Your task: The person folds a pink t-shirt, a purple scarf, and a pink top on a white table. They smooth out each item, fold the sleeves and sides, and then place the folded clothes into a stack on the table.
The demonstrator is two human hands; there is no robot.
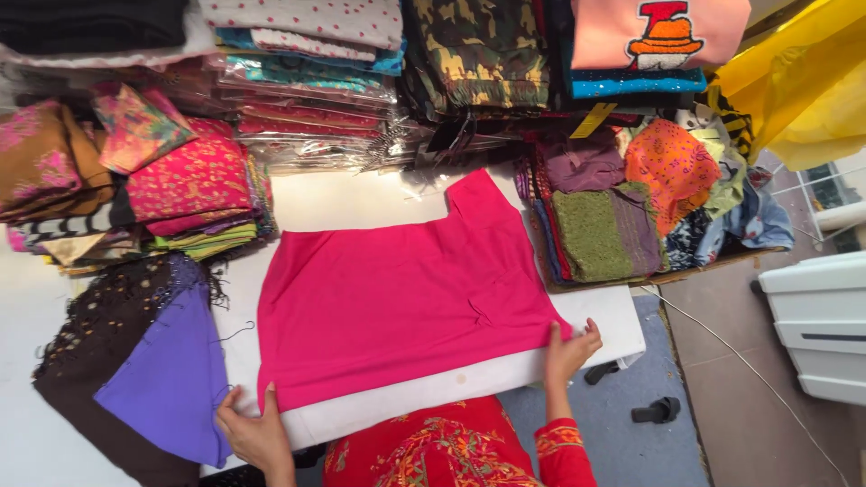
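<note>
Pink cloth (397,298) is lying flat on white table (379,406); left hand (255,435) and right hand (570,350) are pressing its near corners, fingers spread

Clear plastic-wrapped fabric packets (307,113) stacked beside yellow tag (593,119).

We see the spread garment (397,298) lying flat on the table (469,379), in the middle, its near edge toward us. Our left hand (255,435) rests at its near left corner, our right hand (570,350) at its near right corner — both touching the cloth. Left of the garment lies a loose cloth (167,379), partly over a beaded fabric (99,334). Behind that sit folded stacks (171,185). Behind the garment, wrapped bundles (307,99) are piled. To the right stands a box of scraps (631,207) — beyond it, a cabinet (816,316) on the floor.
</note>
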